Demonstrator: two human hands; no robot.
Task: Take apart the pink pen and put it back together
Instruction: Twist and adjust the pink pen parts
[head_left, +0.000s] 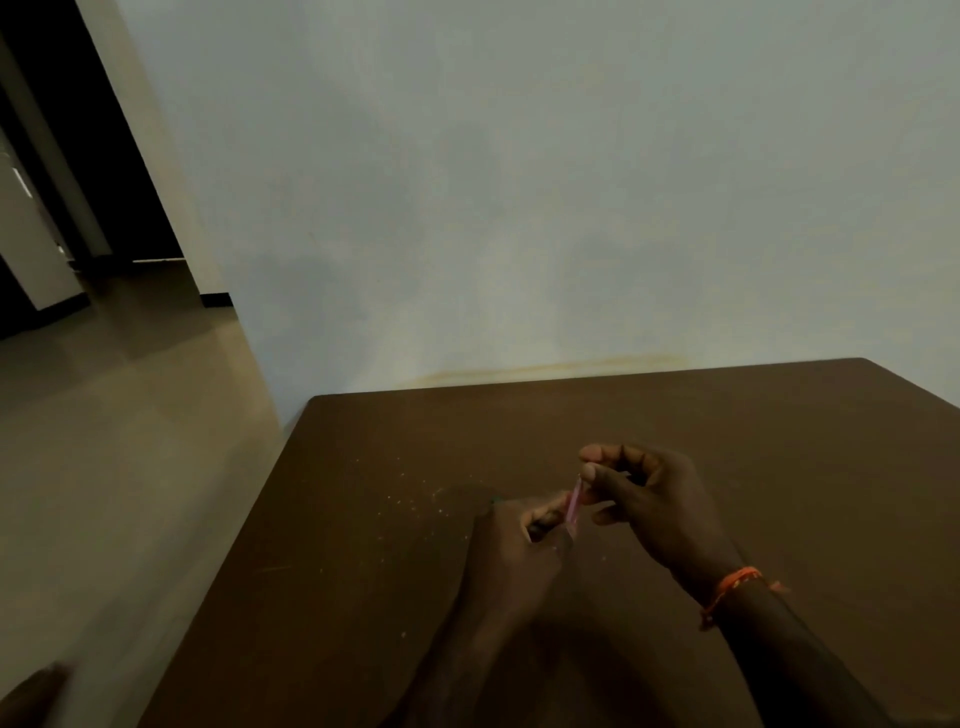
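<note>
From the head view, your 2 hands meet just above the brown table (727, 441). Your left hand (519, 545) curls around the lower end of the pink pen (575, 504), likely to steady it, while your right hand (644, 499) pinches its upper end, probably to pull or twist.

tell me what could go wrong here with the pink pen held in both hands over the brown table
1. The thin pink pen is held only by fingertip pinches of the left hand and right hand; a slip could drop it or a small inner part.
2. The dark brown table is dim and flecked with pale specks, so a fallen small part might be hard to spot.
3. The hands work near the table's left edge, so a loose piece could roll off onto the floor.
</note>
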